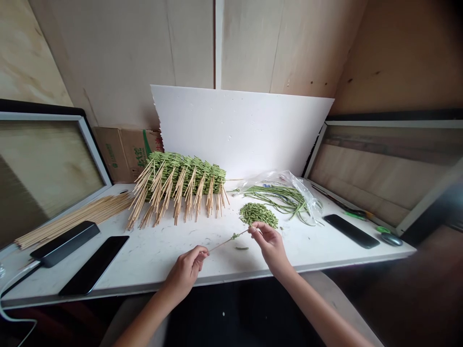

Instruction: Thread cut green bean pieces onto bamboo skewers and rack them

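Observation:
My left hand (pixel 185 271) pinches one end of a thin bamboo skewer (pixel 220 246), held at a slant above the table. A few short pieces of green bean (pixel 235 236) sit on the skewer near its upper part. At the upper end, the fingers of my right hand (pixel 267 243) are closed on the skewer's tip; whether they also hold a bean piece is hidden. Just beyond that hand lies a pile of cut bean pieces (pixel 258 214). One loose bean piece (pixel 242 248) rests on the table below the skewer.
Stacked skewers of beans (pixel 188 176) stand back left, beside bare skewers (pixel 83 217). Long beans (pixel 278 198) lie back right with a plastic bag (pixel 294 183). Phones (pixel 94 265) (pixel 350 231), a black device (pixel 65 243), and scissors (pixel 384 230) lie around. A white board (pixel 238 130) stands behind.

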Available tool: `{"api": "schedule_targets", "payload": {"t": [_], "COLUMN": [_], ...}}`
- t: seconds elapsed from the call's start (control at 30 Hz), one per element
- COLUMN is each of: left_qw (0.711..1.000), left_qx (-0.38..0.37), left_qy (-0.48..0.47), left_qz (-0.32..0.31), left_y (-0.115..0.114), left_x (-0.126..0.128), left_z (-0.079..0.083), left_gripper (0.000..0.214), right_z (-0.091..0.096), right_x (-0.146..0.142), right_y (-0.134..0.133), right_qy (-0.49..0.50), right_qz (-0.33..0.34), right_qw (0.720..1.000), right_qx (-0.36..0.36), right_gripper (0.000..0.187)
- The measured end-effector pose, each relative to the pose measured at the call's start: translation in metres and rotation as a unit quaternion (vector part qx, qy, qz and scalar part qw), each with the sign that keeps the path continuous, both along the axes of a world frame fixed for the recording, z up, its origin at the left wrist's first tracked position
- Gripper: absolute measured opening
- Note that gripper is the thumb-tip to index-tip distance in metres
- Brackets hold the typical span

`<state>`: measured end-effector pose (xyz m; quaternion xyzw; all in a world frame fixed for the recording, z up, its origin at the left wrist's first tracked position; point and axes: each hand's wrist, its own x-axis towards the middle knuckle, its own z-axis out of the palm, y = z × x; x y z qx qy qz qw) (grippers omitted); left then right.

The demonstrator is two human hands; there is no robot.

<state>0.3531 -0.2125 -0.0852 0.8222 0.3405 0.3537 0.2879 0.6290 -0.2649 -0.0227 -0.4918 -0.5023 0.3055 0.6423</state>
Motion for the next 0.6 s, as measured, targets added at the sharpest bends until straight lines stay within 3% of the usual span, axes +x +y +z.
{"api": "schedule_targets", "payload": {"t": [0.27,0.6], "left_qw": [1.0,0.994], "left_qx": [0.017,0.093], "left_qy": [-0.009,-0.06], "left_qz": [0.016,0.019], "left_y": [-0.001,0.002], "left_x": [0.002,0.003], "left_z": [-0.001,-0.007], "left_gripper": [0.03,0.022], "right_z": [-0.005,-0.031], "right_x": [-0.002,-0.02], "right_y": [0.001,0.002], "right_qy": [0.012,0.054], "right_qz": [0.008,0.032], "right_qw": [1.0,0.998], "right_qx": [-0.013,-0.003], "right_gripper": [0.029,0.027]}}
